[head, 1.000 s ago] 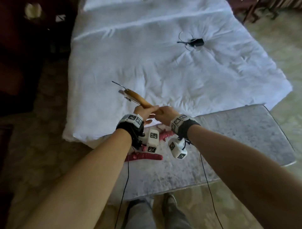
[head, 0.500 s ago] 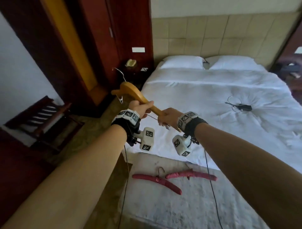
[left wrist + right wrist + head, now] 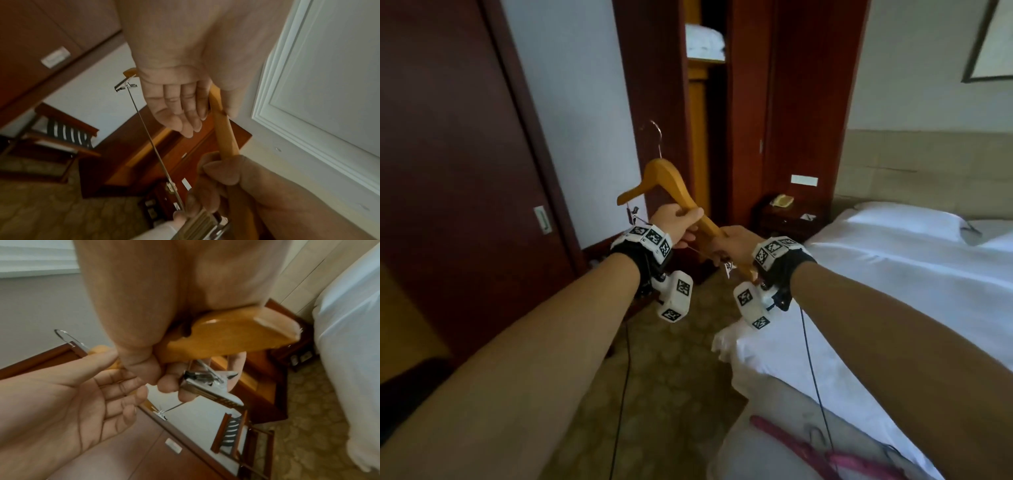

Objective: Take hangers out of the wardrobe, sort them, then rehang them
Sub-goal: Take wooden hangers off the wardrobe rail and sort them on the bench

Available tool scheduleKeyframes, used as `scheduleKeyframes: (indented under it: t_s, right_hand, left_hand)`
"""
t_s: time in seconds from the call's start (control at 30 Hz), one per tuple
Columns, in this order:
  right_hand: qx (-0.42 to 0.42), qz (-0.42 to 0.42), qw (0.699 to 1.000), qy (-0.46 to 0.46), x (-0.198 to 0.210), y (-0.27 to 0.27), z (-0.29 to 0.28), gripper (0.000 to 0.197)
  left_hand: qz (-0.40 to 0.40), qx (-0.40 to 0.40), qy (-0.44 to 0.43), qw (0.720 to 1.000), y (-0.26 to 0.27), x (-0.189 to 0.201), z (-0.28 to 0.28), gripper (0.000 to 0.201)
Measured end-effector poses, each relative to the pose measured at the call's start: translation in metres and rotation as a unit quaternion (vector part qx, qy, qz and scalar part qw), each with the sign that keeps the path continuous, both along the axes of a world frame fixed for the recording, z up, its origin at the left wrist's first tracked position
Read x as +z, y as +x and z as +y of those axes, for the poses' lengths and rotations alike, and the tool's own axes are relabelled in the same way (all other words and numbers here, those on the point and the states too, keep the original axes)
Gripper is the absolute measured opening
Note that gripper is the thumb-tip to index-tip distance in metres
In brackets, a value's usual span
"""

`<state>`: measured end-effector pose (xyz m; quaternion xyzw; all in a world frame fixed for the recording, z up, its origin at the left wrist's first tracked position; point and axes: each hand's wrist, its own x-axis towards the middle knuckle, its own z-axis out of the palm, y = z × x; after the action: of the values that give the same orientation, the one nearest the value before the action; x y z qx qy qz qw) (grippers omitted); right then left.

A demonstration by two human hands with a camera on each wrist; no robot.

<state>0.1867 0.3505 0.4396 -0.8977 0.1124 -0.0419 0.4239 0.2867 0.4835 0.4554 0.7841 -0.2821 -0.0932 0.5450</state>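
Both hands carry the wooden hanger (image 3: 674, 192) toward the open wardrobe (image 3: 705, 102): right hand (image 3: 732, 241) gripping one arm, left hand (image 3: 676, 222) steadying it between thumb and loose fingers (image 3: 185, 112). Rehanging looks underway; pink hangers (image 3: 815, 452) wait on the bench (image 3: 743, 445) by the bed (image 3: 893, 291).

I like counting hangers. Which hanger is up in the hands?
The wooden hanger, gripped by the left hand and right hand. The pink hangers lie on the bench.

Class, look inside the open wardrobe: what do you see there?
Inside the wardrobe, a white folded item lies on the upper shelf. Below, it is dark; a rail or hung hangers cannot be made out.
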Motion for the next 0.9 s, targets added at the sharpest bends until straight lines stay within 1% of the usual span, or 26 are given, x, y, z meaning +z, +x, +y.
scheduleKeyframes:
  t_s: [0.17,0.37,0.47,0.53,0.67,0.8,0.9]
  right_hand:
    - [0.016,-0.057,0.998,0.020,0.027,0.047,0.121,0.023]
    - [0.059,-0.079,0.995,0.013,0.054,0.091,0.258,0.021]
    - [0.088,-0.091,0.992,0.002,0.065,0.106,0.319,0.025]
    - [0.104,-0.098,0.990,-0.005,0.072,0.114,0.354,0.029]
    - [0.136,-0.111,0.984,-0.003,0.088,0.136,0.420,0.026]
    - [0.152,-0.128,0.979,0.048,0.101,0.170,0.477,0.021]
    - [0.172,-0.125,0.975,0.064,0.107,0.205,0.514,0.021]
  left_hand:
    - [-0.012,0.055,0.015,0.998,0.027,0.032,0.129,0.032]
    - [-0.015,0.132,0.007,0.991,0.047,0.065,0.285,0.024]
    - [-0.024,0.170,-0.001,0.985,0.048,0.080,0.352,0.020]
    - [-0.034,0.192,-0.002,0.981,0.050,0.089,0.390,0.019]
    - [-0.047,0.244,-0.002,0.969,0.056,0.104,0.460,0.020]
    - [-0.053,0.291,0.009,0.955,0.068,0.111,0.516,0.015]
    - [-0.062,0.326,0.022,0.943,0.081,0.114,0.554,0.016]
